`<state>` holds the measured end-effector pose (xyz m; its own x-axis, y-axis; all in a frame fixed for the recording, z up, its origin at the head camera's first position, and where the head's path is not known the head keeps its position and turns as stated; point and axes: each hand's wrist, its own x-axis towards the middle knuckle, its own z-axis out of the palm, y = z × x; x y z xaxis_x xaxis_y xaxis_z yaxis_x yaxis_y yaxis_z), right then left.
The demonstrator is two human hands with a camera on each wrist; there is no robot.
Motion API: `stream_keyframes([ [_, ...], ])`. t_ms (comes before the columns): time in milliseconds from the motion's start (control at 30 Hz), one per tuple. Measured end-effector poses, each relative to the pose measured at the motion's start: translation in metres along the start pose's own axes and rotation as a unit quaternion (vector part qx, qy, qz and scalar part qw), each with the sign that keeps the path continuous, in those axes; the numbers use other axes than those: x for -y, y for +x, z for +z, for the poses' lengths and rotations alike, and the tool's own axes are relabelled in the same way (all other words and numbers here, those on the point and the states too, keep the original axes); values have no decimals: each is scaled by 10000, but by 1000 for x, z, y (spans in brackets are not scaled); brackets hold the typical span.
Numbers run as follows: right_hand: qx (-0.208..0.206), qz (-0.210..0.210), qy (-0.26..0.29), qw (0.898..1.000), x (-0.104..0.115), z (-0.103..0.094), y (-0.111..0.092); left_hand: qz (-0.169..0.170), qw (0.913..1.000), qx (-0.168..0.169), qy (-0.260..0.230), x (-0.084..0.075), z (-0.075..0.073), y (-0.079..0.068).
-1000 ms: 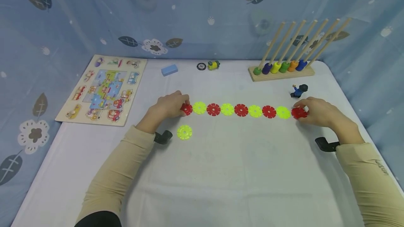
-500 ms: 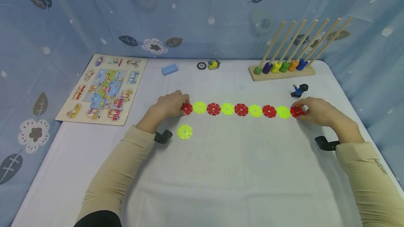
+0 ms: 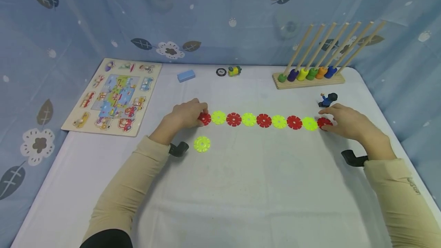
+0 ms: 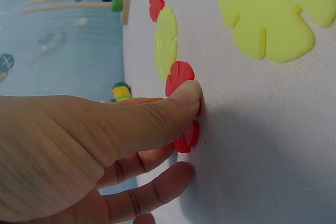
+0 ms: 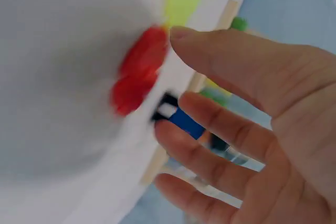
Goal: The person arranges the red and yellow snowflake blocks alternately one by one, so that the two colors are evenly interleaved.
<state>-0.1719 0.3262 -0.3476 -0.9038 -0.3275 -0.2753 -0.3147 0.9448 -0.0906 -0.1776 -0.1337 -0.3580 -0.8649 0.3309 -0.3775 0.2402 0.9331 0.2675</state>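
A row of red and yellow-green notched flower discs (image 3: 264,120) lies across the white table, the colours alternating. At its left end my left hand (image 3: 186,115) pinches a red disc (image 4: 179,72) between thumb and fingers, which partly cover it. The right-end red disc (image 3: 323,122) lies next to a yellow-green disc (image 3: 309,123). Close over that red disc is my right hand (image 3: 353,123); in the right wrist view its thumb and fingers are spread apart, and the blurred disc lies free of them. One loose yellow-green disc (image 3: 201,144) lies below the row's left end.
A small blue-clothed figure (image 3: 327,100) lies just beyond my right hand. Behind it stands a wooden peg rack (image 3: 310,83) with coloured beads. A puzzle board (image 3: 144,87), blue block (image 3: 186,75), black ring (image 3: 221,72) and yellow-green toy (image 3: 234,70) lie farther back.
My right hand slid the end red disc slightly left against the row, then its fingers parted from it. The left hand keeps its pinch in the same place.
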Motion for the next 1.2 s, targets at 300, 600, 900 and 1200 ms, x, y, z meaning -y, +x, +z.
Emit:
stream_keyframes([
  [300, -803, -1162, -143, 9899, 79, -9, 9, -31, 10000, 41, 37, -1, -1, 1],
  [600, -714, -2808, -380, 9563, 157, 10, 34, -57, 10000, 5, 61, 0, -1, 1],
  [900, -890, -3838, -985, 9138, 229, 22, 53, -29, 9998, 96, 146, -1, -3, 1],
  [1200, -684, -4252, -1769, 8850, 268, 35, 64, 19, 9999, 81, 133, 0, -3, 1],
])
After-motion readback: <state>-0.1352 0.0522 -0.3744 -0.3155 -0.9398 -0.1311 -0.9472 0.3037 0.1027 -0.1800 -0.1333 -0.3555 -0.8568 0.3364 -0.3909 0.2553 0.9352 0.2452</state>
